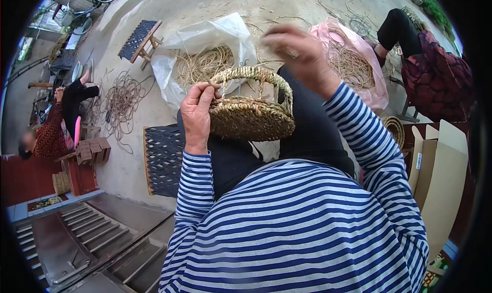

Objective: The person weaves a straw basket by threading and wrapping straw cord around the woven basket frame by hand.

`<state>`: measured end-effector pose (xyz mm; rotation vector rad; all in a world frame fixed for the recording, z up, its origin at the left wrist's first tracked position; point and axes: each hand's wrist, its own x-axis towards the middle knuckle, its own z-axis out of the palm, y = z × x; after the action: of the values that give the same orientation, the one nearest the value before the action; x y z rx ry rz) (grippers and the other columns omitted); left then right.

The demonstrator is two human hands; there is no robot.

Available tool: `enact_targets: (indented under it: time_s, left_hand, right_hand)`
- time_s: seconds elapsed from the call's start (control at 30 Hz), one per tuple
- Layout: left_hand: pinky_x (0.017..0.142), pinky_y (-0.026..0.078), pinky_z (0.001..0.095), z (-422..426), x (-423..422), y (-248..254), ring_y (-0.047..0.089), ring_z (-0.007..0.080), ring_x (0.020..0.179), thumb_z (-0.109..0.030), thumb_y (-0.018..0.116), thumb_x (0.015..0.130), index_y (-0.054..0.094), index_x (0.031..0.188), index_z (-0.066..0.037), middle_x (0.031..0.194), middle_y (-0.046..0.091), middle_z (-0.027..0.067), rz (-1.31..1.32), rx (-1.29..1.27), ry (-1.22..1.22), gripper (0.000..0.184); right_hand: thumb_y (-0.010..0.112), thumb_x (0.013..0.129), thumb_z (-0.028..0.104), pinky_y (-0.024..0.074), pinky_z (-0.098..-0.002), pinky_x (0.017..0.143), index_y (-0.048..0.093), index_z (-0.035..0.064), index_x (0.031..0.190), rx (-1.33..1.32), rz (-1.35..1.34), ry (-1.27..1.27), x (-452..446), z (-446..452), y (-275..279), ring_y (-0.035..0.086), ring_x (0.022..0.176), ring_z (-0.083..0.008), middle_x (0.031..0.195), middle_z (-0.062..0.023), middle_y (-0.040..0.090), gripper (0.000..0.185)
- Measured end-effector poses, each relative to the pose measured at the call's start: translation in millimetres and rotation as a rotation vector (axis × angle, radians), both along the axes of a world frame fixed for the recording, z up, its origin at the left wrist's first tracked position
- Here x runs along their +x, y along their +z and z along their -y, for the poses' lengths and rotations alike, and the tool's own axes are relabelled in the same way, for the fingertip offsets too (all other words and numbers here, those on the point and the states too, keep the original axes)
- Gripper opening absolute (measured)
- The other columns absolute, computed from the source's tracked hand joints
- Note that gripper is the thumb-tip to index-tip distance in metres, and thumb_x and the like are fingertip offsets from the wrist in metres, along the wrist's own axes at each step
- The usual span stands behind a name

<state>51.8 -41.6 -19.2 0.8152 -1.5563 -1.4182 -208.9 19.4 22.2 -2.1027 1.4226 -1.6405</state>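
A small woven basket (251, 121) of straw rope rests tilted over my lap, its oval base turned toward me and a wrapped rim (246, 73) standing beyond it on upright strands. My left hand (197, 111) pinches the basket's left edge between thumb and fingers. Up and to the right of the basket, my right hand (300, 52) is raised in the air, smeared by motion. Whether a strand is in its fingers cannot be made out.
Beyond my knees lie a white plastic bag (171, 54) and a pink bag (376, 83) of rope. A woven stool (138, 39), loose cord (123, 103) and cardboard (443, 175) stand around. One person (56, 113) sits left, another (435, 72) right.
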Motion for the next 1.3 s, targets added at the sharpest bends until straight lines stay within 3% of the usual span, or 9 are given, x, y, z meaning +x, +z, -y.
enact_targets:
  time_s: [0.2, 0.33, 0.57, 0.67, 0.83, 0.97, 1.0, 1.17, 1.3]
  left_hand:
    - [0.074, 0.047, 0.0208, -3.1, -0.6, 3.1, 0.058, 0.0074, 0.077, -0.01, 0.058, 0.096, 0.066, 0.098, 0.002, 0.085, 0.065, 0.0015, -0.017, 0.009, 0.009, 0.014]
    - [0.073, 0.047, 0.0209, -6.6, -3.4, 4.2, 0.058, 0.0071, 0.076, -0.011, 0.058, 0.096, 0.066, 0.098, 0.002, 0.083, 0.064, 0.0013, -0.013, 0.0, 0.008, 0.015]
    - [0.068, 0.046, 0.0207, 1.4, 0.9, -5.1, 0.057, 0.0061, 0.073, -0.013, 0.058, 0.096, 0.066, 0.099, 0.001, 0.08, 0.063, -0.0009, 0.03, -0.016, 0.0, 0.016]
    - [0.072, 0.047, 0.0211, 1.9, 1.7, 2.6, 0.059, 0.0079, 0.077, -0.013, 0.056, 0.097, 0.067, 0.101, 0.002, 0.085, 0.065, 0.002, 0.018, 0.0, -0.022, 0.019]
    - [0.077, 0.047, 0.0234, 6.4, 1.5, -1.0, 0.059, 0.01, 0.08, -0.01, 0.052, 0.096, 0.067, 0.1, 0.003, 0.088, 0.066, 0.0052, 0.009, -0.016, -0.036, 0.021]
    - [0.07, 0.044, 0.024, 5.9, -3.0, 8.1, 0.054, 0.0111, 0.076, -0.008, 0.056, 0.093, 0.065, 0.091, 0.002, 0.082, 0.058, 0.0031, 0.124, -0.278, -0.122, 0.014]
    - [0.069, 0.043, 0.0242, 4.8, -7.0, 10.1, 0.052, 0.0112, 0.074, -0.008, 0.059, 0.092, 0.064, 0.088, 0.002, 0.08, 0.056, 0.0025, 0.148, -0.337, -0.15, 0.012]
    - [0.067, 0.041, 0.0239, 7.7, -6.8, 0.6, 0.05, 0.0111, 0.071, -0.009, 0.068, 0.086, 0.059, 0.082, -0.001, 0.08, 0.052, 0.0023, 0.144, -0.296, -0.103, 0.012]
    - [0.078, 0.044, 0.031, 0.2, -10.9, 19.7, 0.055, 0.0205, 0.087, -0.016, 0.071, 0.081, 0.064, 0.091, -0.003, 0.09, 0.059, 0.0067, 0.309, -0.622, -0.05, 0.018]
  right_hand:
    - [0.06, 0.083, 0.005, 0.0521, -0.0387, 0.089, 0.068, 0.0082, 0.104, 0.071, -0.495, 0.408, 40.0, 21.6, -17.0, 0.063, 0.096, -0.0264, 0.101, -0.0128, 0.065, 0.022]
    - [0.063, 0.078, 0.01, 0.0464, -0.0417, 0.09, 0.065, 0.0072, 0.08, 0.096, -0.696, 0.415, 41.0, 30.8, 3.9, 0.058, 0.082, -0.0226, 0.077, -0.0052, 0.066, 0.004]
    - [0.057, 0.084, 0.012, 0.0525, -0.0353, 0.075, 0.06, 0.0048, 0.085, 0.1, -0.908, 0.494, 44.7, 42.0, 0.2, 0.059, 0.086, -0.0228, 0.086, -0.0067, 0.06, 0.007]
    - [0.056, 0.086, 0.012, 0.0514, -0.0357, 0.07, 0.056, 0.0056, 0.09, 0.009, -0.71, 0.321, 37.4, 23.0, -3.4, 0.057, 0.085, -0.0241, 0.098, -0.0098, 0.054, 0.008]
    - [0.064, 0.072, -0.006, 0.0489, -0.0355, 0.061, 0.053, 0.0032, 0.086, 0.023, -0.431, -0.194, -18.5, -43.5, -12.4, 0.057, 0.071, -0.0257, 0.087, -0.0107, 0.053, 0.02]
    - [0.063, 0.068, -0.008, 0.0439, -0.0343, 0.061, 0.049, 0.0011, 0.081, 0.327, -0.231, -0.679, -120.0, -148.1, -43.9, 0.051, 0.067, -0.0257, 0.074, -0.0111, 0.046, 0.021]
    - [0.064, 0.068, -0.007, 0.0428, -0.0342, 0.061, 0.049, 0.0003, 0.079, 0.268, -0.426, -0.672, -124.7, -164.7, -64.4, 0.05, 0.068, -0.0242, 0.074, -0.0104, 0.046, 0.02]
    - [0.072, 0.072, 0.001, 0.0447, -0.0316, 0.067, 0.059, -0.001, 0.091, 0.907, 0.05, -0.171, -97.9, -169.5, -59.4, 0.052, 0.074, -0.0154, 0.079, -0.0059, 0.053, 0.023]
    - [0.065, 0.09, 0.021, 0.0475, -0.0297, 0.09, 0.061, 0.0, 0.119, 0.585, 0.183, -0.195, -83.4, -115.6, -31.3, 0.06, 0.101, -0.0171, 0.112, -0.0111, 0.064, 0.036]
